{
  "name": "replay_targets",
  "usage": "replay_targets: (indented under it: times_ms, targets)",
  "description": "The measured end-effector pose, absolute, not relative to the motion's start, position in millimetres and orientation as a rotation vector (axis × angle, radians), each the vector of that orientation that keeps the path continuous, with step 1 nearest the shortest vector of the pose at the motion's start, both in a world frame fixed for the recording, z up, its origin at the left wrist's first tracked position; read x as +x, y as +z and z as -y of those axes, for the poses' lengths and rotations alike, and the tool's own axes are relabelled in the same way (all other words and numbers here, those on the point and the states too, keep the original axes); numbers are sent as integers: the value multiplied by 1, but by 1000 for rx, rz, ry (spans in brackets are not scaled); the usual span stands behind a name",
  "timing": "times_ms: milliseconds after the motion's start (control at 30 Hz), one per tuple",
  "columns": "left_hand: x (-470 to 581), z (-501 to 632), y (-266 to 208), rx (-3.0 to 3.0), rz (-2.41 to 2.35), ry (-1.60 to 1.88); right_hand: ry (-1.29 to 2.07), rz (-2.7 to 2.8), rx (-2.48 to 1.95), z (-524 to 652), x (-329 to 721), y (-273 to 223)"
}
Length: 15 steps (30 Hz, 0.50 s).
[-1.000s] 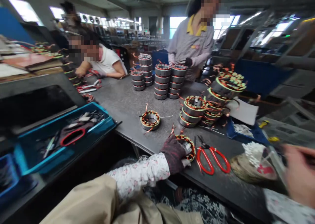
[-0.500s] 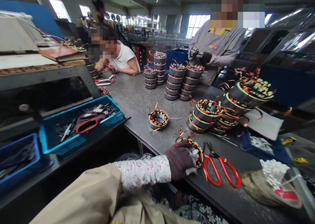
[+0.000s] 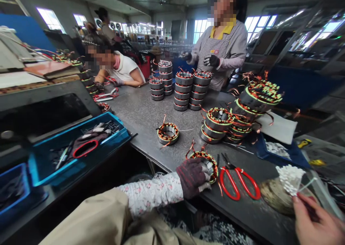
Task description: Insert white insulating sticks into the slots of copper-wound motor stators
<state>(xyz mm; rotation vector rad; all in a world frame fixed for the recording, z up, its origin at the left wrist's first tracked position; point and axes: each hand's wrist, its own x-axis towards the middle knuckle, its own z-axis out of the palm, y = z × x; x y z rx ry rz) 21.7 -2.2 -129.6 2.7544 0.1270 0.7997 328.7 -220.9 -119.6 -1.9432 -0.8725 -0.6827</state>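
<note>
My left hand [image 3: 194, 176], in a dark red knitted glove with bare fingertips, is closed over the near side of a motor stator [image 3: 213, 167] at the table's front edge. The stator has copper windings and green-yellow edging, partly hidden by the glove. At the lower right, my bare right hand [image 3: 314, 218] has thumb and forefinger pinched at the narrow end of a bundle of thin white strips [image 3: 289, 178], apparently cable ties. What lies between those fingertips is too small to make out. Red-handled scissors [image 3: 238, 182] lie between the hands.
Another stator [image 3: 168, 133] sits farther back on the table, with stacked stators [image 3: 215, 124] to its right and more stacks [image 3: 184, 90] behind. Blue bins [image 3: 78, 148] stand at left; a small blue tray [image 3: 277, 151] holds white pieces. Two co-workers [image 3: 218, 54] [image 3: 124, 70] are across the table.
My right hand has come into view at the lower right, at the white strips. My left hand stays on the stator. The standing co-worker's hands have moved off the stack. The view has shifted.
</note>
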Motion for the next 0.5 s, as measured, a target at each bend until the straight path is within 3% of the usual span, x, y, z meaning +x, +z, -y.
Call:
replay_targets:
  times_ms: [200,500]
  targets:
    - [16,-7,-125,2676,19,925,-781,975,-1918,206,307,-107]
    - [26,10,-132,2735,-222,873,-864,897,-1905,203,317,-114]
